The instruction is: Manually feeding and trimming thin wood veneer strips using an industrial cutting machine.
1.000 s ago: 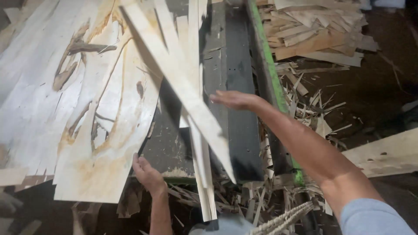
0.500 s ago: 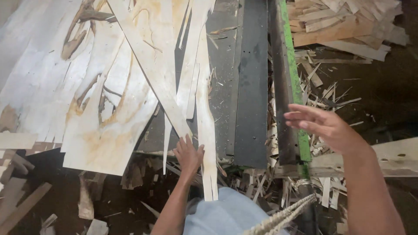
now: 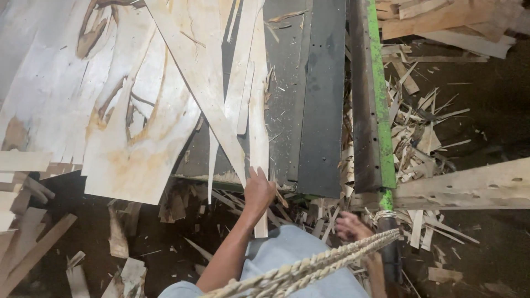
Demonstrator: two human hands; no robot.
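Note:
My left hand point(image 3: 259, 190) rests on the near end of a narrow pale veneer strip point(image 3: 257, 110), with the fingers around its lower part at the table's front edge. A wider slanted veneer strip point(image 3: 199, 83) crosses just left of it. My right hand point(image 3: 350, 226) is low by my body with its fingers curled, among wood scraps below the green bar point(image 3: 381, 110). I cannot make out whether it holds anything. A braided rope point(image 3: 331, 256) runs across in front of it.
Large thin veneer sheets point(image 3: 127, 127) cover the left of the dark machine table point(image 3: 323, 99). Splinters and offcuts point(image 3: 419, 121) litter the floor on the right. A rough plank point(image 3: 469, 185) lies at right, and stacked wood pieces point(image 3: 22, 182) at left.
My right hand has dropped from above the green bar down to my body. My left hand has shifted right onto the narrow strip's end.

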